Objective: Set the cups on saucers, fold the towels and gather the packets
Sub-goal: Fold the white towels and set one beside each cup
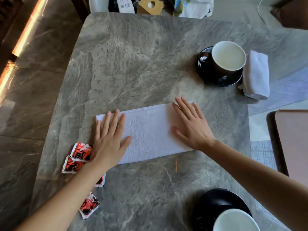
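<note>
A white towel (150, 134) lies flat on the grey marble table (133, 64), folded into a long strip. My left hand (109, 139) presses flat on its left end. My right hand (190, 125) presses flat on its right end, fingers spread. A second white towel (256, 75) lies folded at the far right, touching a black saucer (216, 79) that carries a dark cup (228, 55) with a white inside. Another white-lined cup (235, 220) sits on a black saucer (215, 200) at the near edge. Several red-and-black packets (78, 155) lie scattered by my left wrist, one (89, 205) nearer to me.
A brown tray (293, 142) sits off the table's right side. Clutter, including a cardboard box (150, 5) and white bags, stands beyond the far edge. Polished stone floor (33, 80) runs along the left.
</note>
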Demonstrator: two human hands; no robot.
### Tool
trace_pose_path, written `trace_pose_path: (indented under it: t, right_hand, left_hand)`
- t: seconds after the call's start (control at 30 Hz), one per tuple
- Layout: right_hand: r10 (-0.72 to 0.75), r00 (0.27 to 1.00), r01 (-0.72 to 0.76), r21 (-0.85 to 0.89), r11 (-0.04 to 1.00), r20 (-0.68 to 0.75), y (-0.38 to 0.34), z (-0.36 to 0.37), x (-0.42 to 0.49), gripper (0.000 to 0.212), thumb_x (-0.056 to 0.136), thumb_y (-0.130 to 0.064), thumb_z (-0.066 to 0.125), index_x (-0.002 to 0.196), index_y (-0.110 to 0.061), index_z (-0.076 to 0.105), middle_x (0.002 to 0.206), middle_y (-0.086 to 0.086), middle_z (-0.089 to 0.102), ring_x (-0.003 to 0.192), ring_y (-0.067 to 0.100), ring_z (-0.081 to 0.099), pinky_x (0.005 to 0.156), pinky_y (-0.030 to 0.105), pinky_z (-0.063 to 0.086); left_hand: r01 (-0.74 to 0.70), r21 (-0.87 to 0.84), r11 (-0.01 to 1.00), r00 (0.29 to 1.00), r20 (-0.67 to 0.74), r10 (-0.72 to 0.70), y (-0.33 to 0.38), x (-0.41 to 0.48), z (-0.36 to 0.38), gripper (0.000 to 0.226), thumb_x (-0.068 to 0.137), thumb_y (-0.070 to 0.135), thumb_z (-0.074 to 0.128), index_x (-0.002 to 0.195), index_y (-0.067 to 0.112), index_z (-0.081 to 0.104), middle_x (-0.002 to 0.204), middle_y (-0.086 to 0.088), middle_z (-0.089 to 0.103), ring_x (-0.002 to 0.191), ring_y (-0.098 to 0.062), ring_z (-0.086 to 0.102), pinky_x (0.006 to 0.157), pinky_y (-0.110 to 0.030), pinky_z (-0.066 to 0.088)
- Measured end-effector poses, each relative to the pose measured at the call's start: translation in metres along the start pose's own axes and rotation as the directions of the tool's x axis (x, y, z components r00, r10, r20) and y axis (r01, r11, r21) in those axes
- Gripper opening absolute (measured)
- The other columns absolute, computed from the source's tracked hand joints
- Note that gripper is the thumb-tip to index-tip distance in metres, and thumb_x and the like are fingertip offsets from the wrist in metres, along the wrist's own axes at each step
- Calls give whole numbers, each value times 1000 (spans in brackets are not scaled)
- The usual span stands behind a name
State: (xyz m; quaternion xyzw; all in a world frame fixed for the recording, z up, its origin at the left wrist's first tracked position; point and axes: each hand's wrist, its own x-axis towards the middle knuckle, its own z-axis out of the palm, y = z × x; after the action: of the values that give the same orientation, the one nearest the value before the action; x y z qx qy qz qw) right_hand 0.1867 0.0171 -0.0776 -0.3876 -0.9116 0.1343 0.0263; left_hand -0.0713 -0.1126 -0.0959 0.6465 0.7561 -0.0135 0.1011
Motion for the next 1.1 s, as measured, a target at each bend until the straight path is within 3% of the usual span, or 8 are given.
trace_pose_path:
  t: [0.13,0.2,0.3,0.43,0.7,0.83,0.97,1.1]
  right_hand:
    - [-291,956,293,50,955,-42,-37,-9,39,44,86,-29,46,128,-16,53,136,6,53,130,25,44,104,39,36]
    - [-359,933,359,14,933,-1,-49,-2,49,35,82,-28,45,111,-21,63,115,1,62,108,25,56,86,36,44]
    - [-265,964,264,40,964,14,-53,4,55,31,79,-29,42,101,-25,63,103,-3,60,95,24,54,73,35,41]
    - [-148,989,144,110,983,22,-51,-2,59,30,81,-28,39,101,-25,61,102,-2,56,97,24,49,72,38,45]
    - [161,983,-181,322,929,87,-22,-12,18,35,88,-16,46,119,-30,54,112,-1,58,92,26,61,66,34,46]
    - [152,970,-212,349,913,191,-36,-14,-7,52,85,-19,54,133,-32,42,103,-7,51,83,19,58,64,37,51]
    - [171,968,-227,343,911,185,-34,-15,-6,51,86,-21,57,132,-36,42,93,-17,41,73,7,47,56,29,43]
    - [113,988,-138,265,955,106,-43,-25,-10,41,85,-21,60,122,-33,47,100,-14,46,70,6,46,53,32,50]
  left_hand:
    - [44,-118,992,995,-88,-54,13,-5,-11,72,89,57,25,146,14,20,158,-8,11,144,-23,6,115,-48,4]
    - [30,-325,945,979,-182,-93,38,-24,-25,60,87,43,41,138,14,34,152,-7,23,139,-25,22,113,-39,14]
    - [-64,-502,863,987,-157,-18,85,-62,-32,48,89,38,43,134,21,38,134,0,44,125,-19,40,106,-30,26]
    - [-70,-293,954,995,46,87,91,-68,-13,57,88,50,38,137,22,37,136,3,45,128,-16,35,109,-39,21]
    - [-92,-172,981,992,69,106,31,9,-36,54,82,55,26,127,30,40,139,11,36,145,-10,11,114,-54,-1]
    - [-116,-159,980,991,49,125,28,25,-36,44,85,38,55,125,25,40,137,7,36,146,-11,9,113,-55,-4]
    - [-108,-153,982,994,18,112,30,12,-30,45,83,35,59,123,26,39,132,6,39,142,-19,22,113,-55,2]
    - [-53,-216,975,993,-116,28,39,-19,-38,37,75,26,65,110,20,53,115,2,52,112,-19,48,107,-43,21]
